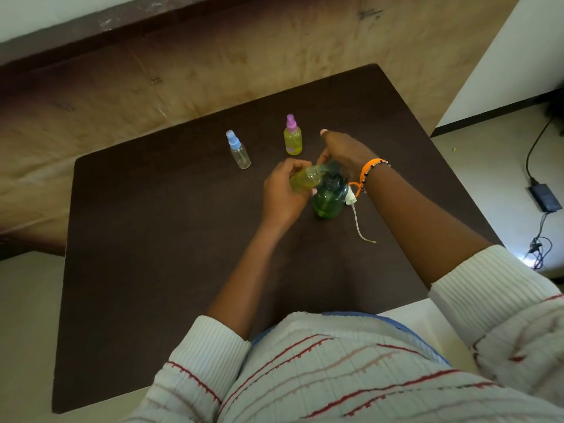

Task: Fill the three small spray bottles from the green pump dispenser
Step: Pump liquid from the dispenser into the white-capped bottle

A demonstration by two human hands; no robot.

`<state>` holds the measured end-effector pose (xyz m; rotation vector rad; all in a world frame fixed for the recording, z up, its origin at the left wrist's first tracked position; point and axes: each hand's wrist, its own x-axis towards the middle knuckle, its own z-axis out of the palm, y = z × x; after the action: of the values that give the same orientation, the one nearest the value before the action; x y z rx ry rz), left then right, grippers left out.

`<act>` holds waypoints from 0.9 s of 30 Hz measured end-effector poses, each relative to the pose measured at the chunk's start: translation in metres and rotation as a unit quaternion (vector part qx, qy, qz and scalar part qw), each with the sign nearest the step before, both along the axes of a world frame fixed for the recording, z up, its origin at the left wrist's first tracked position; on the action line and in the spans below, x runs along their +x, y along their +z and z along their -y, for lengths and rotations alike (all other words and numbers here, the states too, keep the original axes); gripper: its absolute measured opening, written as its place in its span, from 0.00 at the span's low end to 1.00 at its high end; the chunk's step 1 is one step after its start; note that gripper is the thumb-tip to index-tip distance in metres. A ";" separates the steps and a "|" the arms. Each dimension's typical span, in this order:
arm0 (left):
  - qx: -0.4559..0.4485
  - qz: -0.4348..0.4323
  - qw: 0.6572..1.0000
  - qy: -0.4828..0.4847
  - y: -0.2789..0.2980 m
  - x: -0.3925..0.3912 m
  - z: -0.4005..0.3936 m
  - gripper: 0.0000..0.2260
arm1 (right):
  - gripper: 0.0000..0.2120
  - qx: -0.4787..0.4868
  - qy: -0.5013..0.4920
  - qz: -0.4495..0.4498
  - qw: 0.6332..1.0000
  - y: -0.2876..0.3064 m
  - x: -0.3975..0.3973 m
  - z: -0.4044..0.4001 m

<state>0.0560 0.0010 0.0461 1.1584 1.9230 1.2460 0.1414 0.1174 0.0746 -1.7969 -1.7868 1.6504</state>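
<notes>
Head view, and the left hand (pixel 282 193) has its fingers (pixel 293 165) curled round an uncapped spray bottle (pixel 305 178) of yellow-green liquid, tilted with its mouth up at the spout of the green pump dispenser (pixel 329 199). The right hand (pixel 345 151) lies over the pump head, fingers relaxed and bent downward, one lifted. Just beyond those fingers stands the purple-capped bottle (pixel 293 138), filled yellow; further left of them, the blue-capped bottle (pixel 239 151) stands clear. A loose white sprayer top with tube (pixel 355 209) lies on the table (pixel 152 239) under the right wrist.
</notes>
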 end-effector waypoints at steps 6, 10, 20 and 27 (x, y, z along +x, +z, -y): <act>-0.010 -0.015 1.000 -0.003 -0.002 0.001 -0.001 0.18 | 0.22 0.137 -0.068 0.089 0.984 -0.013 0.000 0.012; -0.017 -0.012 1.000 -0.004 -0.002 0.000 -0.003 0.18 | 0.21 0.142 -0.060 0.099 0.983 -0.010 -0.001 0.010; -0.001 0.014 1.000 -0.010 0.000 -0.003 -0.004 0.18 | 0.29 0.076 0.033 0.065 0.994 0.004 -0.001 0.003; -0.013 0.010 1.000 -0.009 -0.005 0.000 -0.003 0.18 | 0.26 0.158 -0.048 0.110 0.980 -0.010 -0.004 0.008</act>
<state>0.0561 0.0043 0.0407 1.1429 1.9048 1.2151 0.1372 0.1092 0.0649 -1.9374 -1.8837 1.0927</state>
